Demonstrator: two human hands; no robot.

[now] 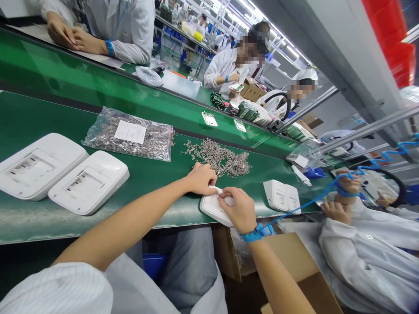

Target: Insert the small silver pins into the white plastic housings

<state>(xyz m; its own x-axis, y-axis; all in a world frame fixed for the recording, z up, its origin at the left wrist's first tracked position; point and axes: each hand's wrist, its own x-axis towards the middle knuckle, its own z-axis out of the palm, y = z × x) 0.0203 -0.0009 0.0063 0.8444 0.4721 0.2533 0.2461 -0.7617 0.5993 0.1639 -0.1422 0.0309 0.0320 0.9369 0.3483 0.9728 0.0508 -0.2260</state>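
A white plastic housing (211, 207) lies at the near edge of the green bench (147, 174). My left hand (201, 179) rests on its far side with fingers curled. My right hand (238, 209) presses on its top, fingertips pinched together over a small part that I cannot make out. A blue wrist strap (253, 235) with a coiled cord runs from my right wrist. A loose pile of small grey metal parts (219, 157) lies just beyond my hands.
Two larger white housings (88, 183) lie at the left. A clear bag of metal parts (131, 137) sits behind them, and two more white housings (281, 196) at the right. A cardboard box (294, 261) stands below the bench. Other people work across the conveyor and beside me at the right.
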